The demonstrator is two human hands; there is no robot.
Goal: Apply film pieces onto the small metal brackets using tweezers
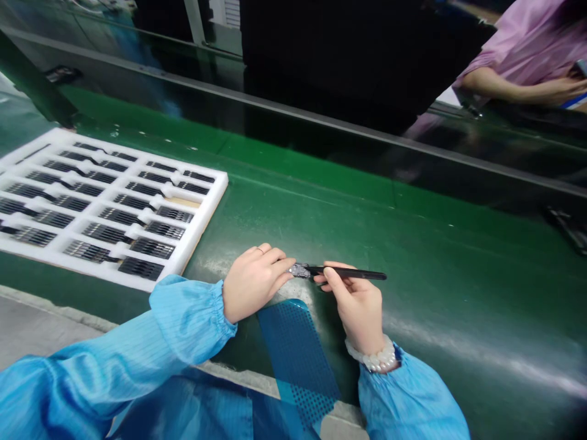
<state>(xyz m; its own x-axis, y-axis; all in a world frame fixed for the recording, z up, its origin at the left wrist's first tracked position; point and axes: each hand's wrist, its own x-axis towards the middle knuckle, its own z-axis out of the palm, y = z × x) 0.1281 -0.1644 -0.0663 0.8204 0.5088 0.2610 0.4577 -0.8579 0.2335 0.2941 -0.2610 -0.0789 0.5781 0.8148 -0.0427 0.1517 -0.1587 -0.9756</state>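
My left hand has its fingers closed on one end of a small dark part just above the green table. My right hand, with a beaded bracelet at the wrist, pinches a thin black tool. The tool points left, and its tip meets the small part. Fine detail of the part is too small to tell. Below the hands, a blue perforated strip lies over the table's near edge.
A white foam tray with rows of dark flat parts in its slots stands at the left. Along the back runs a metal rail before a black panel. At the upper right sits a person in a pink top.
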